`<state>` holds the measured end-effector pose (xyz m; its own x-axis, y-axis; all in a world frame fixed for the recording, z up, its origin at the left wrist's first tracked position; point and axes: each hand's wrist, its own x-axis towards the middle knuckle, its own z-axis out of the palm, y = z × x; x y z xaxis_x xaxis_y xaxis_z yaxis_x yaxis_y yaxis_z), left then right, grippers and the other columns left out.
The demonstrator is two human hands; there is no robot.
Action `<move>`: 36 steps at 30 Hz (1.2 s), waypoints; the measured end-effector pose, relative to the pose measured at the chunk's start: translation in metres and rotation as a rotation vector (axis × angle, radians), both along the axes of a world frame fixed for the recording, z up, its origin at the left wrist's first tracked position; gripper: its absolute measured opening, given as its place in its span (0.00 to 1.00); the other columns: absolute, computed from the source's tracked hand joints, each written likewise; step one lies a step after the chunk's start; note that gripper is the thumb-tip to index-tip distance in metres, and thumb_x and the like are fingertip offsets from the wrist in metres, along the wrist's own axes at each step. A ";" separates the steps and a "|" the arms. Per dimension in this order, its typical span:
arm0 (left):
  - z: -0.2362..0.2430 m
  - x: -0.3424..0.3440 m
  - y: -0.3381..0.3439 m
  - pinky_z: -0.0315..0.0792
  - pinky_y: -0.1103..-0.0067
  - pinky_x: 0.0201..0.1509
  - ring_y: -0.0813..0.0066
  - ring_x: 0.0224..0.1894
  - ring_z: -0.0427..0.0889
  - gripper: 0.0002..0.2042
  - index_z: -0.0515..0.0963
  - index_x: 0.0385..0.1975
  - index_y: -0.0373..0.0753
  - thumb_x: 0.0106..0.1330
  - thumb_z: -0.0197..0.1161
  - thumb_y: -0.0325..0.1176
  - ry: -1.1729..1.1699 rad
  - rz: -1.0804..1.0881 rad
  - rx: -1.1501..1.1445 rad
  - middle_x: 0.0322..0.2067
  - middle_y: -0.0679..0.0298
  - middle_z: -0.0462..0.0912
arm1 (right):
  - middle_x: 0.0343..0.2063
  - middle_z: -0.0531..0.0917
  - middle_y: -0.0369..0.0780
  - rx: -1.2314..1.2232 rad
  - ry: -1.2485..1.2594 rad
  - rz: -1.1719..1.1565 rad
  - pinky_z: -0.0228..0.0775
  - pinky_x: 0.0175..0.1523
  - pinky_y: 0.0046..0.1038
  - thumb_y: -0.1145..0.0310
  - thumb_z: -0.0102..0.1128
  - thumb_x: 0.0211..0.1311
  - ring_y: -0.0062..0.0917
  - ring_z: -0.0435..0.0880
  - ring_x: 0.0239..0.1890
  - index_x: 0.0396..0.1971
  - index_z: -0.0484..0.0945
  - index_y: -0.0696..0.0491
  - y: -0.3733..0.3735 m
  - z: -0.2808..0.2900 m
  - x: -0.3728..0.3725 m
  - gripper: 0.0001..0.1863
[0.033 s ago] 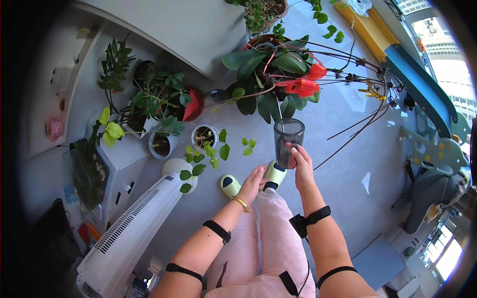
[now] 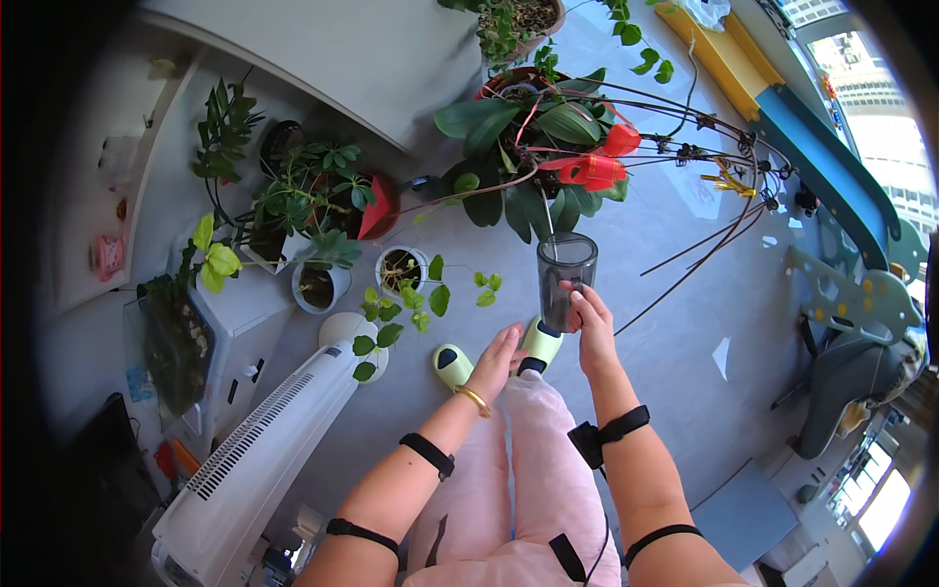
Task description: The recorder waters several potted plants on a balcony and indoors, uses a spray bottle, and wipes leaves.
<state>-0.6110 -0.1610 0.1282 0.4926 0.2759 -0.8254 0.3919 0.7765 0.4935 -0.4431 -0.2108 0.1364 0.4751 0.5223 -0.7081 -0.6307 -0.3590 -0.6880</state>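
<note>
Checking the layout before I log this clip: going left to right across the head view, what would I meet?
Pink object, yellow-green leaves, white flowerpot, second white flowerpot, left hand, grey cup held in the right hand, blue slide.

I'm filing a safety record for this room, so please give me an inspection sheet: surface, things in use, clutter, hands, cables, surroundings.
Surface: grey floor, with bright patches at right.
Things in use: dark see-through cup, near a broad-leaved plant bearing a red decoration; cup's contents cannot be made out.
Clutter: several potted plants and a long white vented appliance, both at left.
Hands: right hand grips the cup; left hand has its fingers extended, no object seen in it.
Cables: thin dark cable hanging below the black device on the right forearm.
Surroundings: yellow-and-blue slide and bright window, upper right.
</note>
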 end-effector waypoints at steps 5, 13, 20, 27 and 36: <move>0.001 0.016 0.003 0.62 0.72 0.55 0.67 0.52 0.71 0.29 0.57 0.60 0.40 0.66 0.37 0.55 -0.002 -0.024 0.005 0.58 0.58 0.60 | 0.16 0.67 0.26 0.002 0.026 -0.015 0.53 0.27 0.14 0.68 0.48 0.57 0.11 0.62 0.19 0.41 0.76 0.56 -0.010 -0.008 0.003 0.14; -0.010 0.039 0.002 0.62 0.72 0.55 0.67 0.52 0.70 0.29 0.56 0.60 0.40 0.66 0.38 0.55 0.000 -0.027 0.020 0.58 0.58 0.61 | 0.23 0.72 0.31 -0.027 0.118 -0.026 0.58 0.41 0.18 0.70 0.46 0.57 0.16 0.69 0.29 0.40 0.76 0.57 -0.034 -0.028 0.005 0.13; -0.043 0.064 0.001 0.61 0.74 0.56 0.65 0.54 0.68 0.28 0.59 0.57 0.36 0.65 0.43 0.52 0.059 -0.035 0.221 0.55 0.55 0.65 | 0.26 0.74 0.30 -0.016 0.141 -0.015 0.59 0.41 0.17 0.70 0.49 0.55 0.15 0.68 0.32 0.36 0.77 0.54 -0.055 -0.050 0.004 0.11; -0.076 0.075 0.005 0.61 0.75 0.57 0.59 0.55 0.68 0.30 0.60 0.55 0.30 0.63 0.49 0.50 0.130 -0.059 0.361 0.53 0.48 0.66 | 0.27 0.76 0.32 0.042 0.163 -0.019 0.58 0.44 0.18 0.73 0.45 0.56 0.16 0.69 0.33 0.37 0.76 0.58 -0.062 -0.050 -0.002 0.12; -0.068 0.090 0.015 0.69 0.76 0.48 0.63 0.44 0.78 0.26 0.62 0.54 0.33 0.60 0.56 0.41 0.110 -0.215 0.532 0.49 0.51 0.72 | 0.27 0.74 0.34 0.031 0.189 -0.021 0.56 0.46 0.18 0.74 0.44 0.51 0.19 0.68 0.36 0.32 0.75 0.57 -0.072 -0.046 0.000 0.11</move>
<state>-0.5213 -0.1462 0.0604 0.5027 0.5697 -0.6501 0.5842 0.3304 0.7413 -0.4433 -0.2824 0.0901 0.3460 0.5371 -0.7693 -0.7568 -0.3249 -0.5672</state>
